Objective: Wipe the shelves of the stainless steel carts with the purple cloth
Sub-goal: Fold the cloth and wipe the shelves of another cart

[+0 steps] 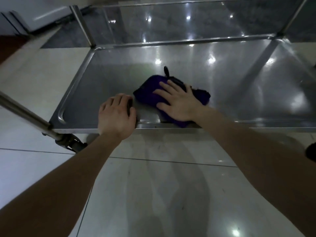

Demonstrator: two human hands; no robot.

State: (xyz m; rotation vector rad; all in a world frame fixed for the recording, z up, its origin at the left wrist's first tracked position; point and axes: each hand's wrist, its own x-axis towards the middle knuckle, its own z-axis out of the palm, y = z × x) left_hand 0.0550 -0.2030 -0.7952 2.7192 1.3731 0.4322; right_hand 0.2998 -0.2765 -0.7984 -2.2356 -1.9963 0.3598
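Note:
A purple cloth (148,93) lies bunched on the low shelf (95,86) of a stainless steel cart, close to the shelf's front rim. My right hand (177,101) lies flat on top of the cloth with its fingers spread, pressing it onto the metal. My left hand (116,115) grips the front rim of the same shelf just left of the cloth, fingers curled over the edge. A dark strap or tag (166,71) sticks out behind the cloth.
Upright steel posts stand at the back left corner (83,26) and front left corner (25,115), with a caster (73,144) under the front one. A steel panel (188,21) rises behind the shelf. Glossy pale floor tiles (153,194) lie in front of the cart.

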